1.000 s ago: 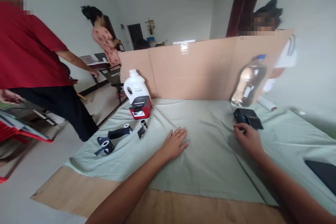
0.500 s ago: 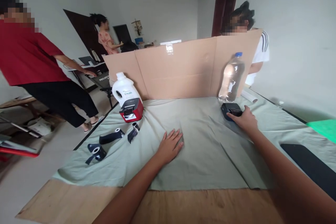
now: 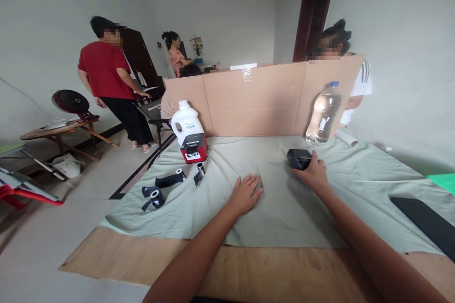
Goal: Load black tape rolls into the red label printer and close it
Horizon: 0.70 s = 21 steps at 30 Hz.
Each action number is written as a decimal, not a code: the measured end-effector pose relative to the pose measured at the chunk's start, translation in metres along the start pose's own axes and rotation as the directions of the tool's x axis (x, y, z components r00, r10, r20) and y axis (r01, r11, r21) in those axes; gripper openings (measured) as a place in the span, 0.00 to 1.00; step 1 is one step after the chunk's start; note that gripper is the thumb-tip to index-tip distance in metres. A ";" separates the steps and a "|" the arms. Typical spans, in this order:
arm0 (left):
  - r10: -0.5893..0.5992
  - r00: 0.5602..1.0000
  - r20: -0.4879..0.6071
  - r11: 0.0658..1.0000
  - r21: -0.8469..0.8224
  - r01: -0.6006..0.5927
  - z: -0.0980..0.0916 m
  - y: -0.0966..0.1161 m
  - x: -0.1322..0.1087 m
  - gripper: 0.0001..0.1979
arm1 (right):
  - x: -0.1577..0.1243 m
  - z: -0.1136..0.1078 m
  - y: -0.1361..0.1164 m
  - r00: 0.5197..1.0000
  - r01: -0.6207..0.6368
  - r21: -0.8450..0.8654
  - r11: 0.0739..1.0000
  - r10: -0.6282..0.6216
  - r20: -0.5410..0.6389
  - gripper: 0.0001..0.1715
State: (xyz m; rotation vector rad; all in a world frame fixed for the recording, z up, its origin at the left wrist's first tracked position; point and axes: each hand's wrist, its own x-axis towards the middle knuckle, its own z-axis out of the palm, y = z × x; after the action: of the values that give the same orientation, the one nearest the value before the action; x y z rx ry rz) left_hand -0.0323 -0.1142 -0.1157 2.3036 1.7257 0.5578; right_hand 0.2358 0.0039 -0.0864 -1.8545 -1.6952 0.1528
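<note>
My right hand [image 3: 314, 170] grips a small black box-shaped device [image 3: 299, 158] by its right side, between thumb and fingers, in front of the clear bottle with a blue cap [image 3: 324, 113]. My left hand [image 3: 247, 194] lies flat, fingers spread, on the pale green cloth [image 3: 277, 218], holding nothing. Left of it are black rolls [image 3: 157, 198], [image 3: 170, 179] and a smaller roll [image 3: 199, 173]. Behind them a red and black device [image 3: 194, 148] stands before a white jug [image 3: 187, 120].
A cardboard panel [image 3: 254, 102] stands across the table's back. At the right lie a dark flat object [image 3: 424, 222] and a white tube [image 3: 346, 136]. A person in red [image 3: 106, 73] stands at the left; two others are beyond the panel.
My right hand has moved left with the black device, away from the bottle. My left hand stays flat on the cloth. The view has shifted, and the person in red appears farther away.
</note>
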 end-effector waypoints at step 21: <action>-0.066 0.997 -0.034 0.982 -0.182 0.059 -0.008 -0.037 0.000 0.29 | -0.139 0.043 -0.108 0.964 0.265 0.099 0.959 -0.264 -0.024 0.61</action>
State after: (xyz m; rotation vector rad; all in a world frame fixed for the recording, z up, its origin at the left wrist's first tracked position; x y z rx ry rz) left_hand -0.0680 -0.1038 -0.1231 2.1206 1.6826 0.7214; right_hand 0.0978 -0.1120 -0.1100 -1.5358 -1.8735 0.1163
